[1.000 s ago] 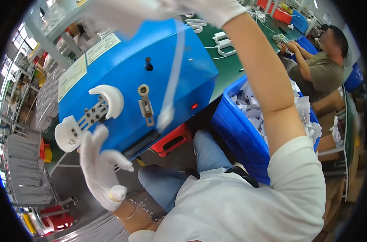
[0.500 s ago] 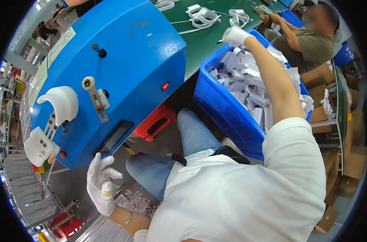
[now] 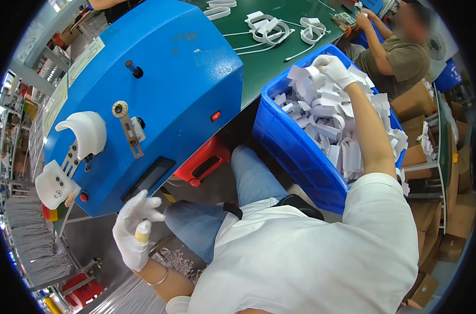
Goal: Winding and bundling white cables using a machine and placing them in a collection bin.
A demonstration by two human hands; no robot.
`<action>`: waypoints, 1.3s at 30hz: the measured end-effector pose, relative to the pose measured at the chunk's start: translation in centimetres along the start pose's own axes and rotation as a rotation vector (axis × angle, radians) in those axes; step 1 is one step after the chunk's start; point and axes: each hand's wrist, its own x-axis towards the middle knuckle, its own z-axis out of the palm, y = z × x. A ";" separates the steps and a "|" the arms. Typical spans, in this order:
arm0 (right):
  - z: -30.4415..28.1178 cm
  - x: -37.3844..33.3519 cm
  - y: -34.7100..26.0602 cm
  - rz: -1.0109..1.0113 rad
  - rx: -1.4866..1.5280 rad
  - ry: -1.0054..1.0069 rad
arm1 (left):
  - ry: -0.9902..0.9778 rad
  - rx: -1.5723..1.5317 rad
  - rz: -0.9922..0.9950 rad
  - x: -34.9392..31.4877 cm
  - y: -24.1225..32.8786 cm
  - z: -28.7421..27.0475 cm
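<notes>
Reaching into the blue bin [image 3: 290, 144], we are putting our right hand [image 3: 333, 69] among the white paper strips [image 3: 329, 123], between 1 and 2 o'clock in view. A second ago we are working it over the blue machine [image 3: 175, 99] at 10 o'clock; half a second ago we are holding it by the bin's far rim. We are reading that as the work shifting from machine to bin.

Grip check: right fingers are curling down at the strips, but we cannot tell whether they are pinching one. Our left hand [image 3: 135, 227] is hanging at 8 o'clock, near the machine's front edge, fingers spread and loosely bent, nothing seen in it. The strips are lying heaped in the bin, at 2 o'clock.

Counting now: we are seeing two gloved hands, one machine, one bin, two white curved pads [image 3: 91, 133] at 9 o'clock, one metal lever [image 3: 128, 131], one dark screen [image 3: 149, 179], one red stool [image 3: 183, 172]. On the green table [image 3: 256, 70] we are counting at least four white cable coils [image 3: 269, 25] toward 12 o'clock, some overlapping. One co-worker [image 3: 409, 65] is sitting at 2 o'clock. Strips: too many, we are not counting.
</notes>
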 end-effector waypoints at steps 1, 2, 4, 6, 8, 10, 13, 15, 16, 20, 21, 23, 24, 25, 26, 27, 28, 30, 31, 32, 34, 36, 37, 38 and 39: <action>-0.5 0.0 -1.4 0.024 0.028 0.024 | -0.006 -0.029 -0.007 0.3 0.2 0.5; -0.7 -0.4 -3.0 -0.051 0.146 -0.008 | -0.034 -0.125 0.054 0.6 0.3 1.0; -0.3 -1.6 -6.4 -0.049 0.272 -0.072 | -0.066 -0.060 0.102 1.4 0.5 2.3; 1.8 -2.6 -10.1 -0.103 0.427 -0.190 | -0.093 0.064 0.226 2.5 1.0 3.9; 4.7 -3.8 -13.6 -0.245 0.529 -0.386 | -0.123 0.168 0.401 3.7 1.9 5.5; 7.9 -4.6 -16.9 -0.256 0.598 -0.561 | -0.113 0.252 0.487 4.3 3.0 7.0; 12.1 -5.8 -21.0 -0.323 0.523 -0.686 | -0.074 0.333 0.542 4.2 4.6 8.0; 14.3 -7.0 -23.2 -0.373 0.724 -0.742 | -0.017 0.264 0.393 3.1 5.2 7.8; 14.9 -7.4 -24.2 -0.371 0.800 -0.734 | 0.012 0.185 0.246 2.4 5.4 7.5; 17.4 -8.9 -28.1 -0.606 1.036 -0.647 | -0.050 0.039 0.098 1.0 5.3 6.0; 18.1 -9.0 -29.0 -0.694 1.008 -0.596 | 0.062 0.004 0.254 1.0 5.3 5.6; 18.8 -9.3 -30.8 -0.918 0.814 -0.404 | 0.321 0.078 0.452 0.9 6.0 4.4; 18.9 -9.3 -31.6 -0.923 0.781 -0.340 | 0.492 0.046 0.628 1.3 6.4 4.2; 18.9 -9.3 -32.4 -0.948 0.761 -0.271 | 0.583 0.030 0.577 1.5 7.1 3.4; 18.9 -8.6 -33.4 -0.993 0.719 -0.184 | 0.661 0.050 0.568 1.8 7.9 2.6; 18.9 -8.5 -34.2 -0.937 0.701 -0.062 | 0.619 -0.023 0.497 2.0 8.8 1.6; 18.8 -7.9 -35.1 -0.957 0.698 0.003 | 0.685 -0.007 0.431 2.4 9.6 0.7; 19.1 -7.4 -36.6 -0.868 0.713 0.080 | 0.739 0.093 0.452 3.5 11.0 -1.1; 19.3 -7.3 -37.2 -0.841 0.709 0.058 | 0.774 0.091 0.401 3.7 11.5 -1.7; 19.8 -7.1 -37.8 -0.867 0.656 0.032 | 0.777 0.182 0.345 3.7 11.9 -2.4; 20.5 -7.1 -38.7 -0.877 0.587 -0.052 | 0.786 0.277 0.289 3.9 12.4 -3.2; 20.6 -7.2 -39.1 -0.884 0.566 -0.054 | 0.811 0.593 0.334 4.1 12.3 -3.4; 20.6 -7.3 -39.3 -0.870 0.517 -0.062 | 0.780 0.609 0.376 4.1 12.3 -3.4; 20.6 -7.3 -39.4 -1.036 0.788 -0.014 | 0.783 0.634 0.471 4.3 12.0 -3.2; 20.4 -7.3 -39.5 -1.026 0.863 -0.022 | 0.793 0.635 0.513 4.4 11.8 -3.1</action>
